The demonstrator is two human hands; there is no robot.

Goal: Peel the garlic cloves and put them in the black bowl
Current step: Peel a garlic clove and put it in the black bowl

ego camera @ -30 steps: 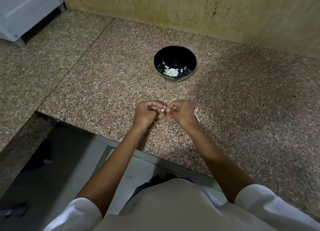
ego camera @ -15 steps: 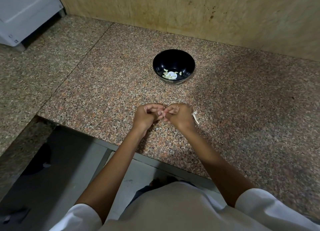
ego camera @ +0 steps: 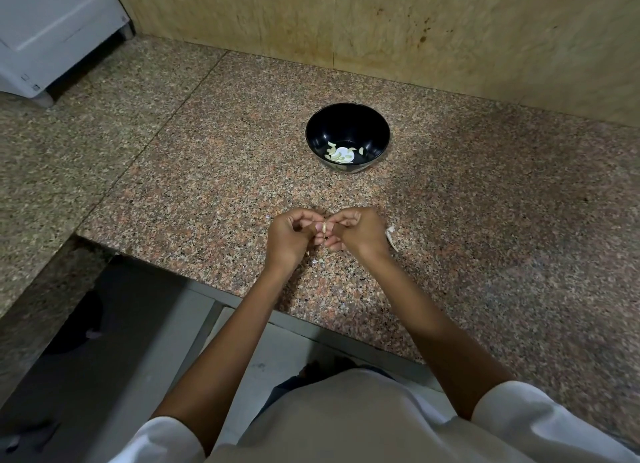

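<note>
Left hand (ego camera: pixel 289 235) and right hand (ego camera: pixel 358 230) pinching 1 garlic clove (ego camera: pixel 323 227) between fingertips (above countertop (ego camera: pixel 207 192)), black bowl (ego camera: pixel 347 123) beyond, holding peeled cloves (ego camera: pixel 341 153).

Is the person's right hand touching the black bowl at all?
Apart. The head view shows bare granite counter between the right hand and the black bowl, which sits farther back toward the wall.

Single head view — looks forward and down over countertop (ego camera: pixel 207 192), wall at top, hands (ego camera: pixel 323 235) mid-frame.
</note>
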